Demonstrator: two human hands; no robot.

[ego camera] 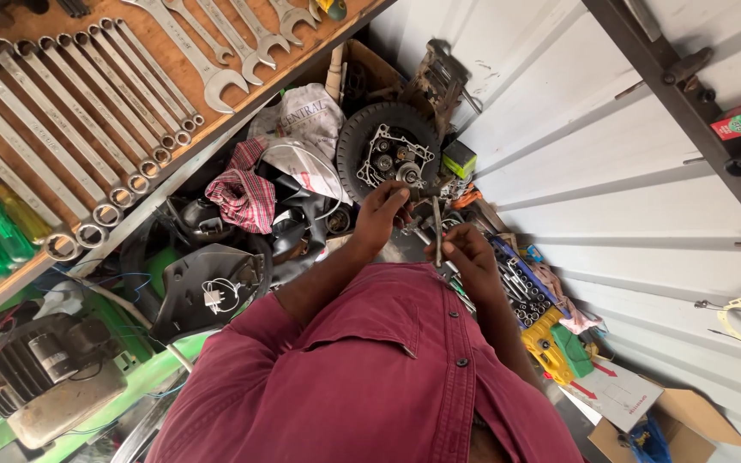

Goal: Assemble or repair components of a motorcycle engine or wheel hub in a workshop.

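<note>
Maroon shirt (388, 377) fills the lower frame as a person's left hand (383, 214) and right hand (469, 257), fingers clenched, grip a slim metal rod tool (436, 230) at centre. Beyond it sits a small wheel and engine casing (388, 153); wrenches (87, 111) hang upper left. Judging by the grip, fitting is underway, calling for steady alignment.

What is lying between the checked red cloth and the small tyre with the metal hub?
In the head view, a crumpled white bag lies between the checked red cloth and the tyre.
</note>
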